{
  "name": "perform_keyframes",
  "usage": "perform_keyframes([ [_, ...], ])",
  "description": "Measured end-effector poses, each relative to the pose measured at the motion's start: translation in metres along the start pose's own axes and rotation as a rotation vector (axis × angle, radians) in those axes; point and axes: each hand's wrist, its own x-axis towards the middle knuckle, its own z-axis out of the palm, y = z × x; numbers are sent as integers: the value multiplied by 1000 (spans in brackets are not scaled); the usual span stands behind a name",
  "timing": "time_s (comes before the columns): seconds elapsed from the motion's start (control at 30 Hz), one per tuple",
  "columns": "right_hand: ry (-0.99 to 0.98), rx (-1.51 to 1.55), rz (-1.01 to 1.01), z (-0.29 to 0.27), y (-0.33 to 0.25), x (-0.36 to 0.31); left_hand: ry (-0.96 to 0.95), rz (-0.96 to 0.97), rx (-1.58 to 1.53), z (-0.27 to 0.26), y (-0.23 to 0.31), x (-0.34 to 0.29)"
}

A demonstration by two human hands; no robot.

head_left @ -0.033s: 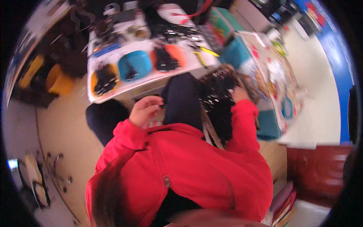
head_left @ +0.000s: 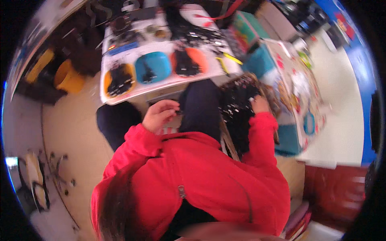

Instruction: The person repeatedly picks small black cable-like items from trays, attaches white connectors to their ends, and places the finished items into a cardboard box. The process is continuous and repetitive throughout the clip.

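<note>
The right hand [head_left: 259, 105] is seen resting, fingers curled, grip not discernible, on a pile of small black parts [head_left: 237, 106] on the lap, while the loosely curled left hand [head_left: 160, 114] is held apart, apparently empty.

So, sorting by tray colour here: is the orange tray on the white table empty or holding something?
Holding something. The orange tray has a dark heap of small black pieces in it, covering most of its middle.
</note>
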Motion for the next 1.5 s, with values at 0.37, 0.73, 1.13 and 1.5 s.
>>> perform_keyframes([
  [0.37, -386, 930, -659, -50, -295, -11, -154, 118, 248, -82, 28, 12],
  [0.73, -302, 365, -607, -4, -506, 71, -471, -54, 539, -147, -13, 19],
  [1.13, -55, 893, -646, -51, -470, 22, -170, 285, 278, -113, 60, -32],
  [1.5, -195, 995, -627, -105, -392, -84, 224, 625, -185, -47, 95, -20],
])
